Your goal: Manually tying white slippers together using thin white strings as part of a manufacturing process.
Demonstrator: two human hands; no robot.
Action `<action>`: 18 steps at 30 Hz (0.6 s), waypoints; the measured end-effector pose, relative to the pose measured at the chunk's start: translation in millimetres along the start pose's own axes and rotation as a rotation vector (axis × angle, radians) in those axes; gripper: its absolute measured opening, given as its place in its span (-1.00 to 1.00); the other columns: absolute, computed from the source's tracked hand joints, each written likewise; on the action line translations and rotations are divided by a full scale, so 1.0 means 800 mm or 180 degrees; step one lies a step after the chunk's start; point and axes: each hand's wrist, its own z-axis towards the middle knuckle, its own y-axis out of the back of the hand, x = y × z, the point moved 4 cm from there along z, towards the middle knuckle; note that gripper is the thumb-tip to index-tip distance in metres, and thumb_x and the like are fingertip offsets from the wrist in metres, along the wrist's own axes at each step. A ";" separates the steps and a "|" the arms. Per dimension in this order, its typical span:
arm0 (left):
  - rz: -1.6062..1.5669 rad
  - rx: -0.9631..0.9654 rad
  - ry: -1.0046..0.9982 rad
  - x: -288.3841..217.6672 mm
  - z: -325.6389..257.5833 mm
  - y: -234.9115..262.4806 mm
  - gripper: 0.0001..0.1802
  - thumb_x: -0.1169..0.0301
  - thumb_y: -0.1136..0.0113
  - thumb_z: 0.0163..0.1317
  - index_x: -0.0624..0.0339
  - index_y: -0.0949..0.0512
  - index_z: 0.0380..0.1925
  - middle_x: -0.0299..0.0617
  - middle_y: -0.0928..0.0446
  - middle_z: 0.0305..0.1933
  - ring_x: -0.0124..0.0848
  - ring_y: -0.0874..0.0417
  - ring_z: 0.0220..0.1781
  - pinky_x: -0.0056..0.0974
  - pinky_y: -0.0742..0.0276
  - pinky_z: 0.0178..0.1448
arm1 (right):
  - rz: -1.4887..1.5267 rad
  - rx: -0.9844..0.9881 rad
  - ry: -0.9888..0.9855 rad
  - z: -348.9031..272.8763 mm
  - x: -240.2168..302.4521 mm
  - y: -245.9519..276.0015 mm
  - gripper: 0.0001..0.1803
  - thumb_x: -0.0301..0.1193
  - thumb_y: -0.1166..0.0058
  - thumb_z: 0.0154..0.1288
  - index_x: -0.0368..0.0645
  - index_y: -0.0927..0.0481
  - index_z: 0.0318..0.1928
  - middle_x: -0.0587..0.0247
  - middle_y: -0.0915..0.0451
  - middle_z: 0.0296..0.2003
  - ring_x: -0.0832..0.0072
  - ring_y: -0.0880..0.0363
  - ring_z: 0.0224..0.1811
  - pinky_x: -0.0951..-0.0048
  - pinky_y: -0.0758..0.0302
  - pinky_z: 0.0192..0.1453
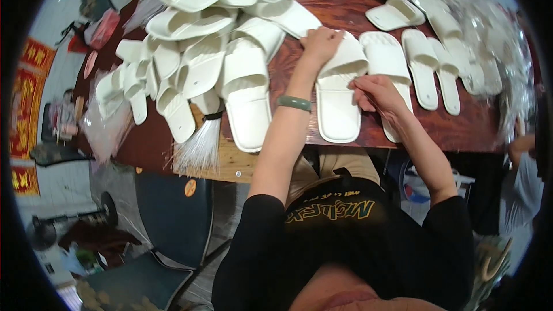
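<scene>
A white open-toe slipper [339, 115] lies on the table right in front of me, its toe end pointing away. At the far left edge of its strap is my left hand [320, 46], fingers curled closed and a green bangle on the wrist. My right hand [377, 93] is pinched closed at the strap's near right edge. Whatever lies between the fingers of either hand is too small or hidden to make out. A second white slipper [386, 55] sits just to the right, partly covered by my right hand.
Heaped white slippers [196, 57] fill the left of the reddish wooden table [299, 129]. A bundle of thin white strands [199, 147], tied in black, hangs over the front edge. More slippers [420, 60] and clear plastic bags [489, 17] lie right. A dark chair [173, 213] stands at lower left.
</scene>
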 end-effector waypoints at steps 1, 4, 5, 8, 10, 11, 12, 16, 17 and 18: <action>-0.0059 0.0068 0.0064 -0.008 -0.001 -0.001 -0.45 -0.20 0.10 0.16 -0.05 -0.67 -0.31 -0.11 -0.64 -0.27 -0.09 -0.58 -0.07 0.04 -0.17 0.20 | 0.0057 -0.0007 -0.0031 -0.001 -0.001 0.005 -0.76 -0.40 0.04 0.29 -0.39 -0.53 -0.26 0.24 -0.54 -0.62 0.65 -0.42 -0.73 0.70 -0.22 -0.73; -0.0010 0.0153 0.0101 -0.032 0.002 -0.005 -0.42 -0.25 0.10 0.14 -0.08 -0.68 -0.32 -0.14 -0.64 -0.26 -0.12 -0.57 -0.04 0.05 -0.08 0.24 | 0.0061 -0.0122 -0.0056 -0.009 0.003 0.012 -0.76 -0.39 0.04 0.29 -0.39 -0.52 -0.26 0.24 -0.54 -0.62 0.66 -0.42 -0.73 0.70 -0.22 -0.72; 0.0040 0.0117 0.0173 -0.041 0.005 -0.004 -0.45 -0.23 0.06 0.12 -0.08 -0.68 -0.32 -0.15 -0.64 -0.25 -0.14 -0.57 -0.03 0.06 -0.04 0.25 | 0.0098 -0.0164 -0.0042 -0.008 0.004 0.014 -0.76 -0.39 0.04 0.29 -0.39 -0.52 -0.26 0.24 -0.54 -0.62 0.66 -0.42 -0.73 0.70 -0.22 -0.72; 0.0050 0.0188 0.0321 -0.039 0.013 -0.007 -0.53 -0.15 -0.05 0.07 -0.08 -0.69 -0.34 -0.19 -0.64 -0.24 -0.18 -0.56 -0.01 0.07 0.01 0.25 | 0.0178 0.0058 0.0072 -0.006 0.004 0.006 -0.80 -0.41 0.00 0.27 -0.35 -0.53 -0.32 0.26 -0.53 -0.63 0.65 -0.39 -0.73 0.68 -0.20 -0.72; 0.0050 0.0115 0.0307 -0.023 0.016 0.000 -0.62 -0.04 -0.13 0.03 -0.07 -0.69 -0.35 -0.23 -0.65 -0.24 -0.21 -0.57 -0.04 0.06 0.00 0.23 | 0.0096 0.0029 0.0032 -0.007 0.003 -0.002 -0.81 -0.41 0.00 0.26 -0.32 -0.54 -0.33 0.28 -0.52 -0.64 0.66 -0.37 -0.74 0.67 -0.19 -0.72; 0.0104 -0.0041 0.0232 -0.019 0.013 -0.003 -0.66 0.01 -0.15 0.02 -0.07 -0.69 -0.35 -0.25 -0.65 -0.25 -0.23 -0.58 -0.07 0.04 -0.01 0.21 | 0.0029 -0.0028 -0.0002 -0.009 0.001 -0.006 -0.83 -0.41 -0.01 0.26 -0.29 -0.55 -0.35 0.29 -0.51 -0.64 0.66 -0.36 -0.74 0.66 -0.18 -0.72; -0.0069 -0.0158 0.0103 -0.019 0.011 -0.009 -0.68 0.06 -0.13 0.05 -0.05 -0.69 -0.35 -0.28 -0.65 -0.26 -0.27 -0.60 -0.12 0.00 -0.07 0.14 | 0.0081 -0.0100 -0.0033 -0.014 0.000 -0.005 -0.83 -0.40 0.00 0.26 -0.25 -0.57 -0.35 0.33 -0.49 -0.66 0.68 -0.35 -0.73 0.67 -0.17 -0.70; -0.1333 -0.0371 0.0107 -0.024 -0.001 -0.016 -0.72 0.15 -0.09 0.11 0.07 -0.67 -0.44 -0.30 -0.65 -0.48 -0.45 -0.62 -0.34 -0.21 -0.04 0.13 | -0.0059 0.0218 0.0072 -0.053 -0.006 0.000 -0.79 -0.36 0.04 0.32 -0.27 -0.54 -0.23 0.37 -0.50 -0.58 0.69 -0.36 -0.64 0.68 -0.21 -0.62; -0.1360 -0.0385 0.0195 -0.028 -0.007 -0.009 -0.73 0.17 -0.07 0.13 0.06 -0.66 -0.45 -0.32 -0.63 -0.51 -0.44 -0.61 -0.37 -0.24 -0.05 0.12 | -0.0141 0.0355 0.0105 -0.064 -0.008 0.004 -0.78 -0.36 0.03 0.33 -0.28 -0.53 -0.24 0.34 -0.52 -0.54 0.68 -0.38 -0.63 0.67 -0.28 -0.57; -0.1368 -0.0480 0.0166 -0.032 -0.011 -0.001 -0.72 0.18 -0.05 0.15 0.08 -0.65 -0.42 -0.31 -0.63 -0.52 -0.44 -0.60 -0.38 -0.24 -0.13 0.08 | -0.0123 0.0416 0.0069 -0.078 -0.006 0.007 -0.80 -0.39 0.01 0.31 -0.30 -0.54 -0.24 0.33 -0.53 -0.52 0.69 -0.43 -0.55 0.67 -0.36 -0.45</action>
